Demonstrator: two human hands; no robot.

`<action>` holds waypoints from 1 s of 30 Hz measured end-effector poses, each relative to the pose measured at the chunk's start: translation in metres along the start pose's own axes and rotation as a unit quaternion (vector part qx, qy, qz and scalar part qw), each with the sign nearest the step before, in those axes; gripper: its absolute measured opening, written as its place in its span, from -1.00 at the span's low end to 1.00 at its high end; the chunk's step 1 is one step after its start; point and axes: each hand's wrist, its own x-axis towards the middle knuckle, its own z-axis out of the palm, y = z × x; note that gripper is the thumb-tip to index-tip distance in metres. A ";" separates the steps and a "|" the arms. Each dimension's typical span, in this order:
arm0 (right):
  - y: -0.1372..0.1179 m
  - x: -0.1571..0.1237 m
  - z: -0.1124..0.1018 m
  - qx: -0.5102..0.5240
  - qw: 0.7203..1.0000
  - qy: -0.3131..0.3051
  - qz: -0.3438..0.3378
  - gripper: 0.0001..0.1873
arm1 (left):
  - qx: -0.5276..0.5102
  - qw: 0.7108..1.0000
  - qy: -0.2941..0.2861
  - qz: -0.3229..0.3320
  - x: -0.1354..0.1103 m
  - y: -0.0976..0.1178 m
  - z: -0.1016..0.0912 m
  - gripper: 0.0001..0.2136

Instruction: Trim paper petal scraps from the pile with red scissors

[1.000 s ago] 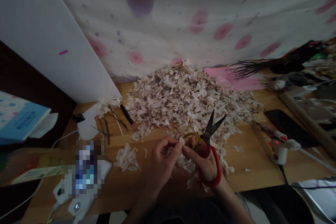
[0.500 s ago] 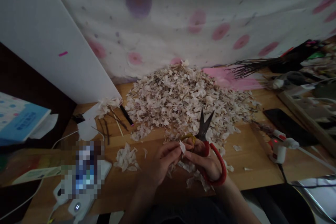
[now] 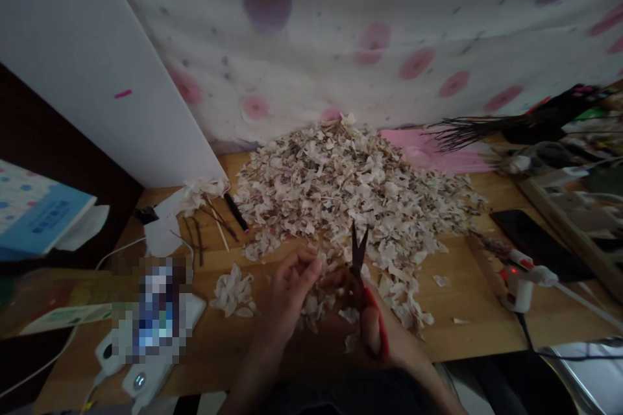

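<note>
My right hand [image 3: 372, 324] is wrapped around a pair of scissors [image 3: 359, 253] with red handles. Their dark blades stand slightly apart and point away from me, over the near edge of a large heap of pale, dried-looking petals [image 3: 335, 181]. To the left of the scissors, my left hand [image 3: 294, 282] is closed in a pinch of thumb and fingers. Whatever sits between those fingertips is too small and dim to name. More loose petals [image 3: 316, 308] lie on the table between and below my hands. A small separate petal cluster [image 3: 233, 292] rests left of my left hand.
On the wooden table's left are a black pen [image 3: 236, 213], thin sticks [image 3: 214, 224] and a blurred-out phone [image 3: 158, 311]. To the right lie a glue gun [image 3: 518, 285], a dark phone [image 3: 540, 243] and a pink sheet [image 3: 433, 150]. A patterned curtain [image 3: 311, 71] hangs behind.
My hands have moved apart; a pale petal was between their fingertips before. The scissors have turned more edge-on and shifted left and down. The view has shifted slightly.
</note>
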 end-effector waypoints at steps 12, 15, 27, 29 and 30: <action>-0.017 0.002 0.009 -0.164 0.985 -0.045 0.019 0.13 | 0.117 0.992 0.032 0.015 -0.004 -0.008 0.007 -0.73; -0.018 0.003 0.009 -0.174 0.983 -0.049 0.032 0.19 | 0.122 0.991 0.037 0.031 -0.004 -0.009 0.007 -0.74; -0.019 0.008 0.008 -0.173 0.983 -0.050 0.043 0.05 | 0.161 0.985 0.028 0.051 -0.004 -0.013 0.006 -0.78; -0.019 0.008 0.008 -0.176 0.982 -0.048 0.048 0.05 | 0.165 0.984 0.028 0.053 -0.004 -0.011 0.007 -0.78; -0.019 0.008 0.008 -0.177 0.982 -0.048 0.049 0.04 | 0.166 0.984 0.027 0.054 -0.004 -0.010 0.008 -0.78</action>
